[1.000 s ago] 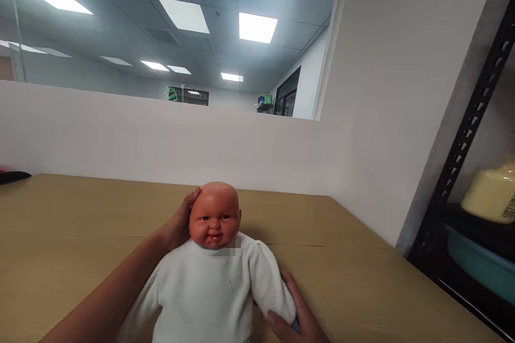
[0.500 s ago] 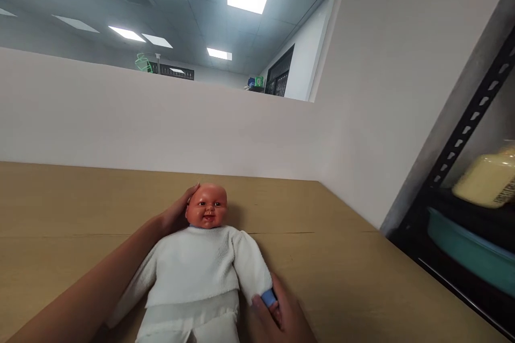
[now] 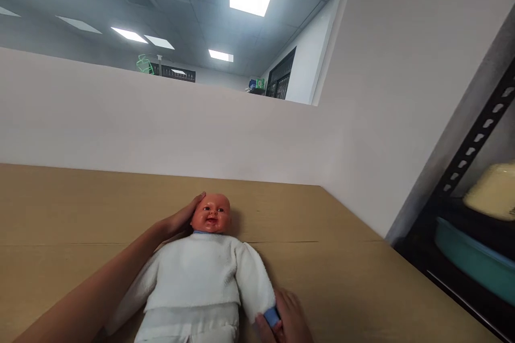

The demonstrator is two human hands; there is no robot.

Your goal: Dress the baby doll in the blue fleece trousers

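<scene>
A baby doll [image 3: 197, 273] in a white fleece top and white trousers lies on its back on the wooden table [image 3: 354, 289], head away from me. Blue trim shows at its neck and cuff. My left hand [image 3: 184, 218] cups the side of the doll's head, its fingers partly hidden behind it. Around the blue cuff and small hand at the end of the doll's sleeve, on the right, my right hand [image 3: 287, 317] is closed. The doll's legs run out of view at the bottom.
A low white wall [image 3: 161, 128] borders the table's far side, joining a taller wall on the right. Beyond the right edge stands a black shelf rack [image 3: 469, 155] with a teal basin [image 3: 475, 257] and a pale yellow container [image 3: 493, 193].
My right hand still grips the doll's sleeve end, its fingers shifted slightly. The view has tilted a little, so the doll and table sit slightly lower in the picture.
</scene>
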